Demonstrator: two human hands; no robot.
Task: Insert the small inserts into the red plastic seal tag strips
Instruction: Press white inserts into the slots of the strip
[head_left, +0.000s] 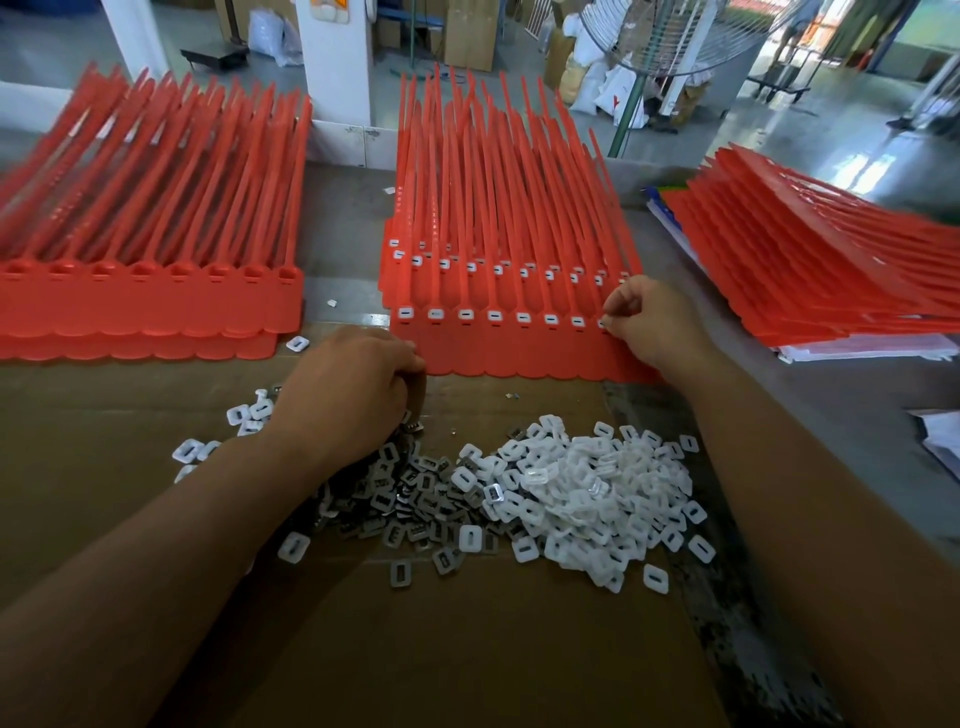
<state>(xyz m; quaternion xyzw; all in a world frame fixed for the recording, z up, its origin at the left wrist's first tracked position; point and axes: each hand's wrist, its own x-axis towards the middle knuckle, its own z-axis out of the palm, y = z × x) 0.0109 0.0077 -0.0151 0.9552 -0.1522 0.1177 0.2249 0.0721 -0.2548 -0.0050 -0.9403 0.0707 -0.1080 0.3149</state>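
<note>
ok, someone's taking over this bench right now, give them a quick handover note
Left hand: fingers curled at the edge of the grey metal clips; what it holds is hidden.
Right hand: pinching a white insert at the rightmost socket of the top strip on the middle stack.
Done: that strip's other seven sockets show inserts.
To do: the left stack has empty sockets; right stack unclear. Loose white inserts lie on the cardboard.

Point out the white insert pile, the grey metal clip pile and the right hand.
white insert pile (587, 488): head view, middle of the heap.
grey metal clip pile (410, 501): head view, dark clips at its centre.
right hand (652, 317): head view, back of the hand.
</note>
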